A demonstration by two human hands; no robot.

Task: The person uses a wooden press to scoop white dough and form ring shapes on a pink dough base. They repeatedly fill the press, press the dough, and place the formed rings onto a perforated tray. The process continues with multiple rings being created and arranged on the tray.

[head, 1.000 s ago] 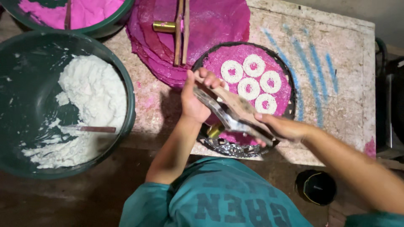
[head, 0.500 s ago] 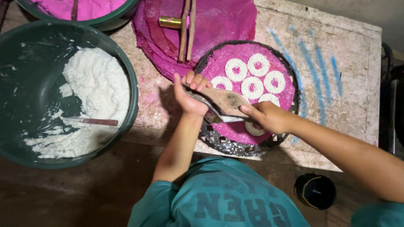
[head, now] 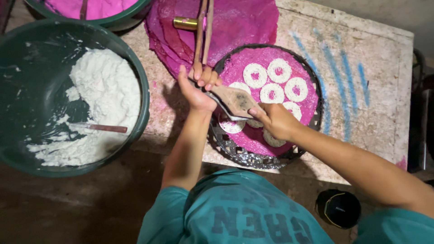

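Both forearms reach up from six o'clock and meet over the near-left rim of the round perforated tray (head: 235,151); the left hand (head: 195,90) is cupped at the nine o'clock end of a flat brown scraper (head: 235,101), fingers curled around it; the right hand (head: 273,121) pinches the four o'clock end, fist nearly closed; the scraper hides the dough beneath it, and whether it touches the pink sheet cannot be told; it looks worn, dark-speckled, smeared; white dough rings (head: 278,70) lie at one o'clock of it on the pink-lined tray.
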